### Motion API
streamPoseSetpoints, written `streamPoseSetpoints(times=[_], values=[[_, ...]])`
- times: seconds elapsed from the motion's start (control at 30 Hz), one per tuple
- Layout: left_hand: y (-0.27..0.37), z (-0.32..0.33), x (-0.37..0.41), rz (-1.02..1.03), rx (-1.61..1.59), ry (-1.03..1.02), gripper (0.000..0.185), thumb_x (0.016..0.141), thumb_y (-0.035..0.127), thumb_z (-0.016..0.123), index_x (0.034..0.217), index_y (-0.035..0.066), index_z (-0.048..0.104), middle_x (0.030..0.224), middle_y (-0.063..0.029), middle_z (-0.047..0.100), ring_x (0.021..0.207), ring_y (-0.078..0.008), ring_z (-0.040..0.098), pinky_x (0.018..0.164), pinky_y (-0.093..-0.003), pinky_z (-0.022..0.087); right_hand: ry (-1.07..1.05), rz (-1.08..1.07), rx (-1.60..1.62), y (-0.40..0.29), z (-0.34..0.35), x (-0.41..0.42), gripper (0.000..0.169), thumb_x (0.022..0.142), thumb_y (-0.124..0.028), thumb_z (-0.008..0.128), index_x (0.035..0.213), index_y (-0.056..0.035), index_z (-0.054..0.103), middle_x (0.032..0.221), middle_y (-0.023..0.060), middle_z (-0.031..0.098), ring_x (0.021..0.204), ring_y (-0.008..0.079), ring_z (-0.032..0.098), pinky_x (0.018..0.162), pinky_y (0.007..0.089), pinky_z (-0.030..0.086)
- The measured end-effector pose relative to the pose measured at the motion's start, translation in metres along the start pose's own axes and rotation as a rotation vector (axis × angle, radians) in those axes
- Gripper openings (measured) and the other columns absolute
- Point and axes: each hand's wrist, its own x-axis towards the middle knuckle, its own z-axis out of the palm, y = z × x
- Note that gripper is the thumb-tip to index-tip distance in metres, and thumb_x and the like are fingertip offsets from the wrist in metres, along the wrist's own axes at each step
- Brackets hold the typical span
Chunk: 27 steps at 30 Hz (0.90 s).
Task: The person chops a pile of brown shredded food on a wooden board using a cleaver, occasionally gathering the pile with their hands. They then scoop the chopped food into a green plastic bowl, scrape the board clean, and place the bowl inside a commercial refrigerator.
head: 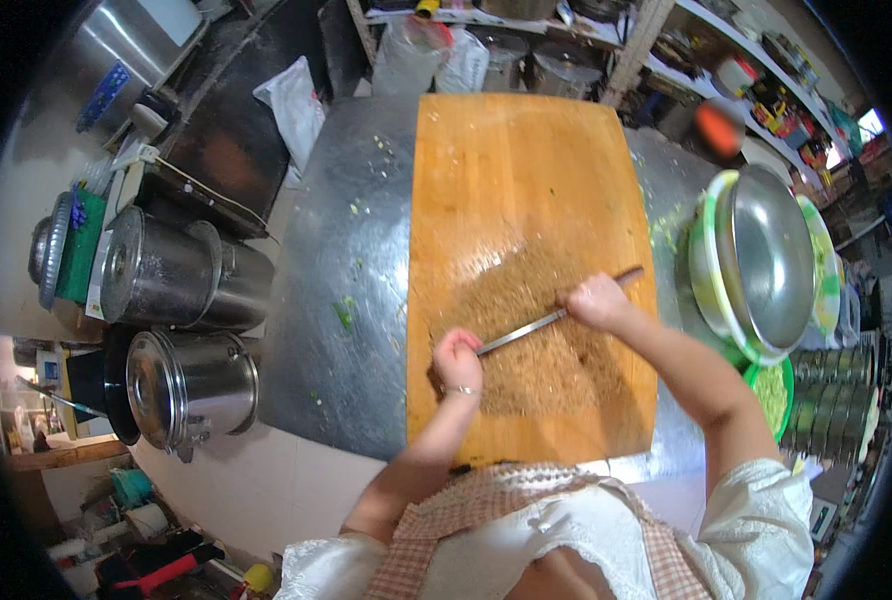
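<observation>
My right hand (597, 301) is closed around one end of a long metal blade (522, 332), seen nearly edge-on. A brown handle (630, 275) sticks out past that fist. At the blade's other end, my left hand (459, 360) has its fingers curled around it, with a bracelet on the wrist. The blade slants across finely chopped brown food (543, 390), which is spread over the near half of a wooden board (528, 165). My grip hides both ends of the blade in part.
Under the board is a metal table (333, 300) with scattered green scraps. Large metal pots (190, 382) stand to the left. On the right are a steel bowl (768, 255) on a green-and-white basin (705, 277), a green tub of chopped greens (770, 397) and stacked metal containers (828, 405). Shelves (761, 112) line the back.
</observation>
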Motion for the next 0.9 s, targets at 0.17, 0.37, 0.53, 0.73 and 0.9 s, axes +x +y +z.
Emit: streamPoseSetpoints(times=[0.17, 0.37, 0.53, 0.73, 0.9], values=[[0.033, -0.022, 0.006, -0.073, -0.268, 0.033, 0.018, 0.063, -0.008, 0.032, 0.054, 0.002, 0.045, 0.055, -0.0064, 0.048, 0.053, -0.0135, 0.047, 0.054, -0.0246, 0.041, -0.101, 0.017, 0.034, -0.041, -0.093, -0.027, 0.010, 0.070, -0.012, 0.051, 0.065, -0.0110, 0.060, 0.067, 0.0088, 0.062, 0.066, 0.0241, 0.062, 0.056, 0.0358, 0.048], [-0.009, -0.020, -0.007, -0.061, -0.143, -0.031, 0.019, 0.061, -0.009, 0.030, 0.052, 0.002, 0.043, 0.052, -0.0066, 0.047, 0.051, -0.0135, 0.046, 0.051, -0.0241, 0.040, -0.104, 0.150, 0.104, -0.056, -0.013, -0.039, 0.010, 0.070, -0.010, 0.050, 0.070, -0.0097, 0.060, 0.069, 0.0099, 0.062, 0.067, 0.0248, 0.062, 0.057, 0.0375, 0.048], [0.027, -0.040, 0.003, -0.002, -0.207, 0.010, 0.020, 0.061, -0.009, 0.032, 0.051, 0.004, 0.042, 0.051, -0.0052, 0.044, 0.048, -0.0122, 0.043, 0.046, -0.0231, 0.037, 0.087, 0.074, 0.132, -0.076, -0.044, -0.051, 0.010, 0.070, -0.010, 0.050, 0.079, -0.0067, 0.054, 0.070, 0.0091, 0.059, 0.063, 0.0244, 0.061, 0.051, 0.0355, 0.048], [0.035, -0.121, 0.027, -0.094, -0.187, -0.110, 0.020, 0.060, -0.007, 0.032, 0.048, 0.005, 0.042, 0.044, -0.0027, 0.040, 0.038, -0.0105, 0.037, 0.035, -0.0218, 0.029, -0.079, 0.079, 0.482, -0.195, -0.064, -0.084, 0.012, 0.079, -0.010, 0.043, 0.086, -0.0006, 0.045, 0.071, 0.0152, 0.057, 0.061, 0.0283, 0.060, 0.046, 0.0383, 0.048], [-0.017, -0.110, 0.045, -0.114, 0.047, -0.196, 0.023, 0.067, -0.004, 0.037, 0.048, 0.007, 0.043, 0.045, 0.0002, 0.039, 0.039, -0.0082, 0.036, 0.036, -0.0229, 0.025, -0.046, 0.199, 0.705, -0.219, -0.019, -0.090, 0.012, 0.078, -0.008, 0.042, 0.085, 0.0006, 0.044, 0.070, 0.0197, 0.058, 0.061, 0.0337, 0.059, 0.051, 0.0411, 0.048]])
